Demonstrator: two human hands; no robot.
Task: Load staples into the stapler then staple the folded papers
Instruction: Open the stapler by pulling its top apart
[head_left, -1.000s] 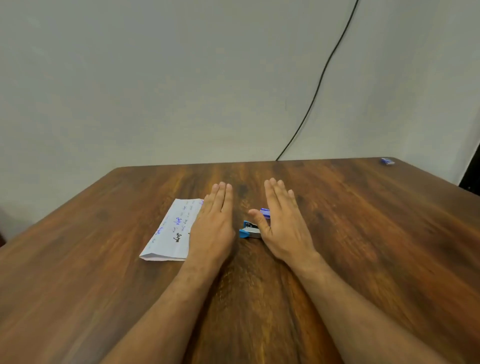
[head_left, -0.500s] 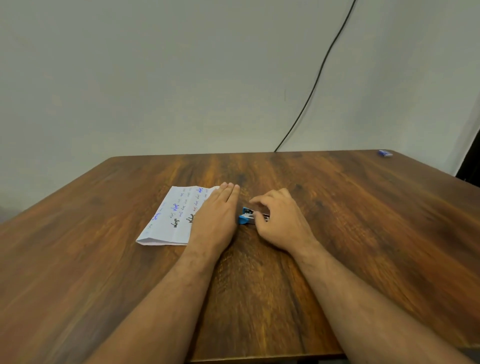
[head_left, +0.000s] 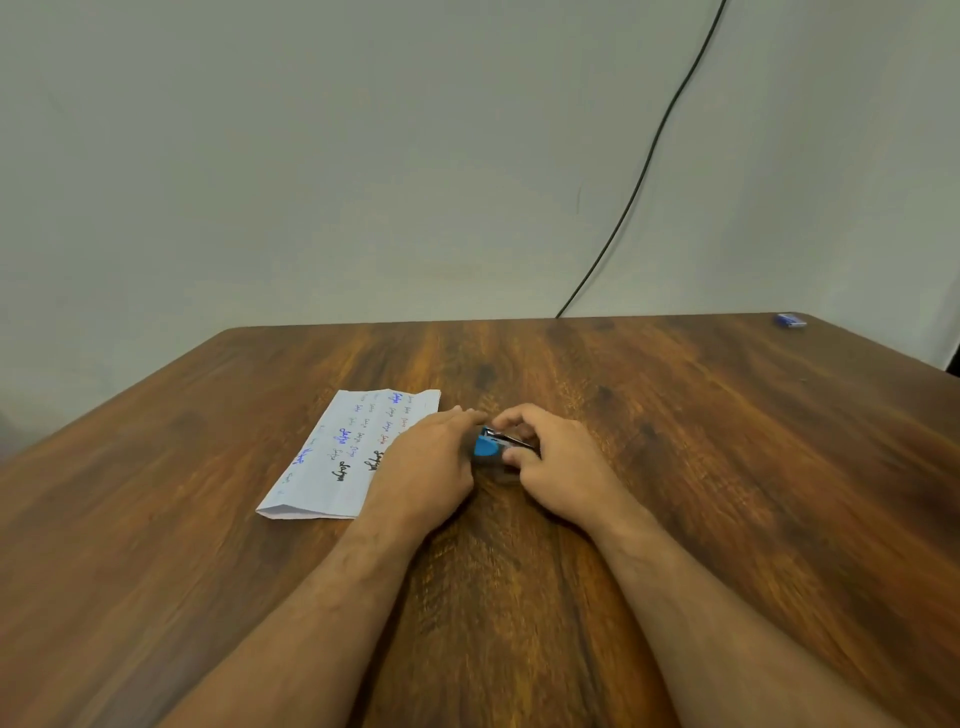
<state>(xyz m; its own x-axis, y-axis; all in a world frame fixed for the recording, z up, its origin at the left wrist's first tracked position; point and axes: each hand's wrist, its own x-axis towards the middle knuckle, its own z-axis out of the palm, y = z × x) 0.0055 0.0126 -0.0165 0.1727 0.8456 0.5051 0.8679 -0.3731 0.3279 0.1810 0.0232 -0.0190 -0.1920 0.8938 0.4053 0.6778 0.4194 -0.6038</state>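
Observation:
A small blue stapler (head_left: 491, 448) sits between my two hands at the middle of the wooden table (head_left: 727, 467). My right hand (head_left: 558, 462) grips it, fingers curled over its top and thumb at its near side. My left hand (head_left: 431, 465) touches the stapler's left end; its fingers reach forward and it partly covers the folded papers. The folded white papers (head_left: 337, 457) with handwriting lie flat to the left of the stapler. Much of the stapler is hidden by my fingers.
A small blue box (head_left: 791, 320) lies at the far right corner of the table. A black cable (head_left: 649, 161) runs down the wall behind the table's back edge.
My right hand went from lying flat beside the stapler to curling around it and tipping it up. My left hand slid right until it touched the stapler.

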